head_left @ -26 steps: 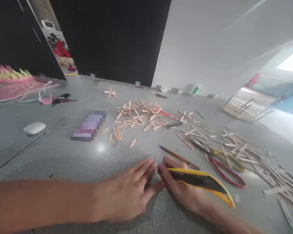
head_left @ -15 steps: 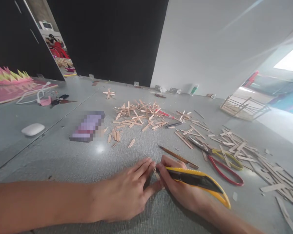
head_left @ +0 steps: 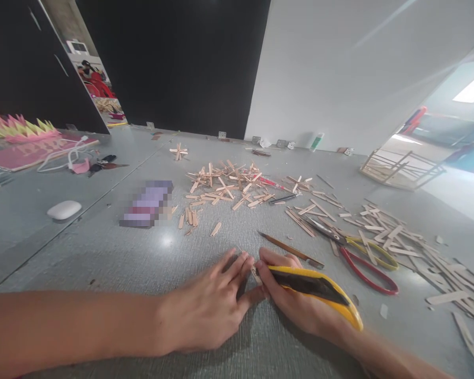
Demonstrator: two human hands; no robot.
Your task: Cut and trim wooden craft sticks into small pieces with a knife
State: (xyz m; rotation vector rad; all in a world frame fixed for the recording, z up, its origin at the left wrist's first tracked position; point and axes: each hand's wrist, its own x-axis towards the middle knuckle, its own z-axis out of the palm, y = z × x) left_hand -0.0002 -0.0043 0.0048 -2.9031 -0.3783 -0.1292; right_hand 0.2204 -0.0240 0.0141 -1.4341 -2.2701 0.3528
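Note:
My right hand (head_left: 288, 287) grips a yellow and black utility knife (head_left: 316, 287), its tail resting back over my wrist. The knife's front end, mostly hidden by my fingers, sits at a small wooden stick (head_left: 256, 273) on the grey table. My left hand (head_left: 217, 300) lies low, thumb and fingertips closed about that stick and pressing it down; much of the stick is hidden. Just beyond my right hand lies a thin brown pointed tool (head_left: 290, 248). Scissors (head_left: 349, 247) with one red and one yellow handle lie open to the right.
Cut stick pieces (head_left: 229, 184) are heaped ahead, with more sticks (head_left: 403, 237) strewn at right. A blurred phone (head_left: 148, 204), a white case (head_left: 64, 210) and keys (head_left: 105, 162) lie left. A stick frame (head_left: 403, 168) stands far right, a glue stick (head_left: 316, 142) by the wall.
The knife has tilted slightly, its tail shifting left and a little up. My left fingers have spread slightly while staying at the stick. The whole view has shifted a little.

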